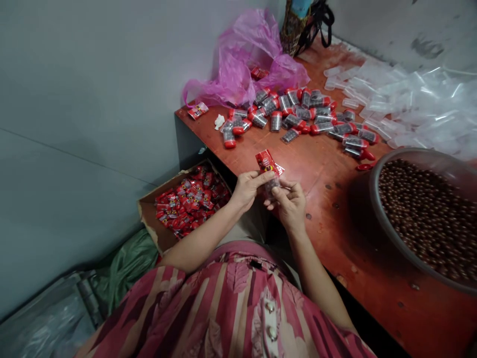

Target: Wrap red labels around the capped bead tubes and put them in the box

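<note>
Both hands meet over the near edge of the red table (320, 169). Between them is a small clear tube (272, 186) of dark balls, partly inside a red printed wrapper (265, 160) that sticks up past the fingers. My left hand (247, 190) has its thumb and fingers closed on the wrapper's side. My right hand (291, 203) pinches the tube's lower end with the thumb on top. Beyond the hands lies a pile of filled tubes with red caps (276, 121).
A large tub (375, 199) of brown balls stands at the right, with many empty clear tubes (413, 104) behind it. A pink plastic bag (238, 69) lies at the back. Below left is an open carton (149, 219) of red wrapped packets (190, 199).
</note>
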Motion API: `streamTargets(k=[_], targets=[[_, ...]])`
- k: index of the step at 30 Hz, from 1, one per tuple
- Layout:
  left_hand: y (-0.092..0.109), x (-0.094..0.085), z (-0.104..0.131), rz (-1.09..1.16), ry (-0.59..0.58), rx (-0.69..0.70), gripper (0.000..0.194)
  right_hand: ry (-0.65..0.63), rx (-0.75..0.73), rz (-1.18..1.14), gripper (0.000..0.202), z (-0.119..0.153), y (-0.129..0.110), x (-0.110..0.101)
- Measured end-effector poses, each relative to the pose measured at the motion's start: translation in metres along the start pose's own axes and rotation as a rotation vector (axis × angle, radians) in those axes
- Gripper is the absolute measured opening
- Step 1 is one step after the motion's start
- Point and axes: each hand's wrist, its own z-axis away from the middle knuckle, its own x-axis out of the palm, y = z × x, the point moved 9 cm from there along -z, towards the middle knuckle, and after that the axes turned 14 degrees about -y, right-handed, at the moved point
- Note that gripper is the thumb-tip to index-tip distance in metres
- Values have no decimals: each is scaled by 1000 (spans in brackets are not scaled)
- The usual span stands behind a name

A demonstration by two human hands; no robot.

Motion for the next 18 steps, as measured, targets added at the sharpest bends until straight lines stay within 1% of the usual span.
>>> streamTargets(k=[2, 4, 5, 7, 8, 9, 10, 11, 13, 14, 15, 16, 18], targets=[[-3, 1, 1, 19, -9, -15, 36, -5, -1, 19, 32, 0, 3, -3], [-3, -5, 4, -38, 29, -8, 34, -5, -6, 108, 32, 1, 0, -9], [-2, -10, 7, -110, 58, 0, 33, -21, 3, 196, 30, 1, -5, -13], [3, -15, 13, -340, 84, -3, 32, -40, 14, 431, 25, -1, -21, -21], [5, -15, 15, -479, 78, -14, 33, -36, 6, 553, 22, -4, -33, -25], [7, -12, 18, -612, 63, -28, 34, -5, -26, 621, 22, -6, -46, -30], [9, -9, 20, -727, 42, -38, 35, -20, -49, 631, 24, -11, -56, -31], [10, -4, 21, -818, 22, -40, 36, -71, -49, 607, 24, -17, -61, -29], [15, 4, 24, -927, -2, -21, 35, -200, -11, 510, 22, -29, -59, -19], [16, 7, 25, -949, -10, -11, 34, -222, 8, 461, 20, -34, -55, -15], [17, 8, 26, -946, -17, -8, 33, -202, 15, 418, 20, -37, -52, -14], [17, 8, 26, -917, -21, -14, 33, -145, 6, 385, 21, -38, -50, -16], [14, 2, 25, -768, -15, -37, 32, 21, -52, 357, 19, -34, -49, -24]])
